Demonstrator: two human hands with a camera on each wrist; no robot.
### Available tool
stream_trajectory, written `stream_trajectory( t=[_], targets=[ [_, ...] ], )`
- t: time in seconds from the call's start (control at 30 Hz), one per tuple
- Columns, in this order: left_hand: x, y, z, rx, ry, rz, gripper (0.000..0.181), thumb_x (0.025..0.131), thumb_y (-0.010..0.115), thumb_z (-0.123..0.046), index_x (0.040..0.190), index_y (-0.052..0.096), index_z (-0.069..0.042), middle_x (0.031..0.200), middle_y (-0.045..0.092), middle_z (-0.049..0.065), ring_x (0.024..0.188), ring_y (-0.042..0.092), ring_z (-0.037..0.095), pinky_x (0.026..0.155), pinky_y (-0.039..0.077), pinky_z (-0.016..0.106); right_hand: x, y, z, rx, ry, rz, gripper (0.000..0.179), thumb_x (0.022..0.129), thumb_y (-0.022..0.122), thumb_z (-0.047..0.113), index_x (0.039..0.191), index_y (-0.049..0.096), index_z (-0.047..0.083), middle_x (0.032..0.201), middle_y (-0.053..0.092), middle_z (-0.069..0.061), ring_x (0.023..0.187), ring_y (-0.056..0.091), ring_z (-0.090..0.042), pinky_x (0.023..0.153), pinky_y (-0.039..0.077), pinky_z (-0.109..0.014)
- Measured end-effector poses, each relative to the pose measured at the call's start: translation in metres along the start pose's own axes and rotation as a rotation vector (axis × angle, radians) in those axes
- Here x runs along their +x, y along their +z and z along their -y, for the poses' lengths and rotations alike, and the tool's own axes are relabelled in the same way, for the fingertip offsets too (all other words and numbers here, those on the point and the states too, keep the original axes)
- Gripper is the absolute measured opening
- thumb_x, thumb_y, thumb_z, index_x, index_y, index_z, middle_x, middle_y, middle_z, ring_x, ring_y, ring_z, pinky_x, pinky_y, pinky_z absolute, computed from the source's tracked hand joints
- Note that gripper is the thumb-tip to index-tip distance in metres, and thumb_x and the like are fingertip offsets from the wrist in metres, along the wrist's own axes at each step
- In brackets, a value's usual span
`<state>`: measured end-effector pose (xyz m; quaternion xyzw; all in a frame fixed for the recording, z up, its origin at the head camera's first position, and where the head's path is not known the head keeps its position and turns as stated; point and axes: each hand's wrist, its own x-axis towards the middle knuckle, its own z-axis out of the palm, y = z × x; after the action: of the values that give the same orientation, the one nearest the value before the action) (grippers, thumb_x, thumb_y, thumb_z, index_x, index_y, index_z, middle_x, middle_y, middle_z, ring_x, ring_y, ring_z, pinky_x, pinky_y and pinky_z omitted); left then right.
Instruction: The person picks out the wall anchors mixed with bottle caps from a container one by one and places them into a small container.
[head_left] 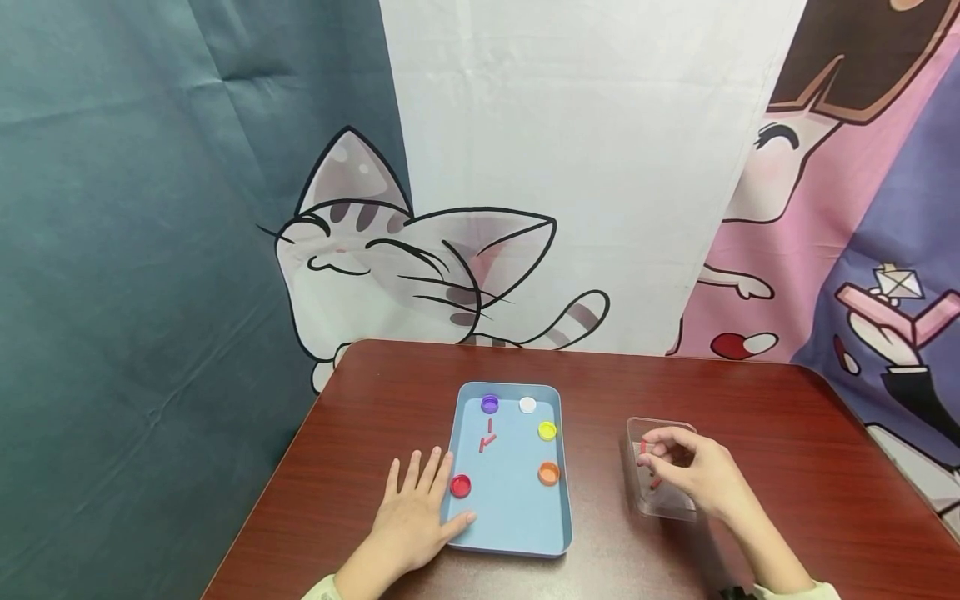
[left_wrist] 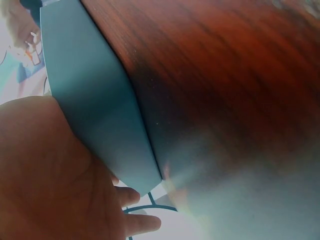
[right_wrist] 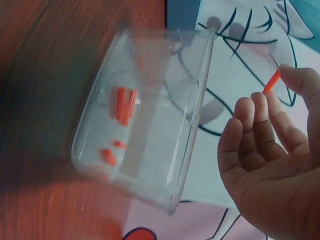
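A small red stick (right_wrist: 272, 81) is pinched between the thumb and a fingertip of my right hand (head_left: 697, 468), above a clear plastic box (right_wrist: 182, 150). Several more red sticks (right_wrist: 121, 105) lie in that box. My left hand (head_left: 412, 512), fingers spread, rests at the left rim of a light blue tray (head_left: 510, 525), its thumb reaching over the edge. In the tray, three red sticks (head_left: 489, 439) lie close together below a purple cap (head_left: 490, 404). A red cap (head_left: 461, 486) sits near my left fingertips.
Along the tray's far and right sides are a white cap (head_left: 527, 405), a yellow cap (head_left: 547, 431) and an orange cap (head_left: 548, 474). Everything stands on a dark red wooden table (head_left: 360, 400), and a printed cartoon curtain (head_left: 600, 150) hangs behind it.
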<state>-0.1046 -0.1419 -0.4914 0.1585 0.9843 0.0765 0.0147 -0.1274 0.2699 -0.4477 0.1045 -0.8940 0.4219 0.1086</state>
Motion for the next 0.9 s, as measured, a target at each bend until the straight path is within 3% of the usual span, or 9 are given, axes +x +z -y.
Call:
stream_trajectory(
  t=[0.2, 0.6, 0.9],
  targets=[
    [0.001, 0.001, 0.0, -0.003, -0.005, 0.008, 0.093, 0.093, 0.047, -0.073, 0.159, 0.031, -0.009, 0.164, 0.031, 0.013, 0.15, 0.026, 0.043, 0.12, 0.01, 0.065, -0.005, -0.008, -0.009, -0.007, 0.012, -0.028, 0.024, 0.082, 0.085, 0.011, 0.104, 0.074, 0.011, 0.082, 0.069, 0.005, 0.07, 0.063, -0.002, 0.061, 0.05, -0.017],
    [0.001, -0.001, 0.0, -0.013, -0.005, 0.011, 0.093, 0.094, 0.047, -0.072, 0.159, 0.031, -0.009, 0.164, 0.031, 0.013, 0.15, 0.026, 0.044, 0.119, 0.009, 0.065, -0.016, -0.022, -0.023, -0.057, 0.097, -0.049, 0.025, 0.085, 0.083, 0.022, 0.105, 0.074, 0.01, 0.081, 0.069, 0.007, 0.07, 0.062, -0.002, 0.06, 0.047, -0.017],
    [0.002, 0.001, 0.001, -0.008, -0.006, 0.01, 0.092, 0.094, 0.048, -0.072, 0.159, 0.031, -0.009, 0.164, 0.031, 0.013, 0.15, 0.026, 0.044, 0.119, 0.01, 0.065, -0.019, -0.024, -0.028, -0.075, 0.115, -0.045, 0.026, 0.085, 0.083, 0.019, 0.107, 0.073, 0.008, 0.079, 0.068, 0.009, 0.069, 0.06, -0.002, 0.059, 0.046, -0.019]
  ],
)
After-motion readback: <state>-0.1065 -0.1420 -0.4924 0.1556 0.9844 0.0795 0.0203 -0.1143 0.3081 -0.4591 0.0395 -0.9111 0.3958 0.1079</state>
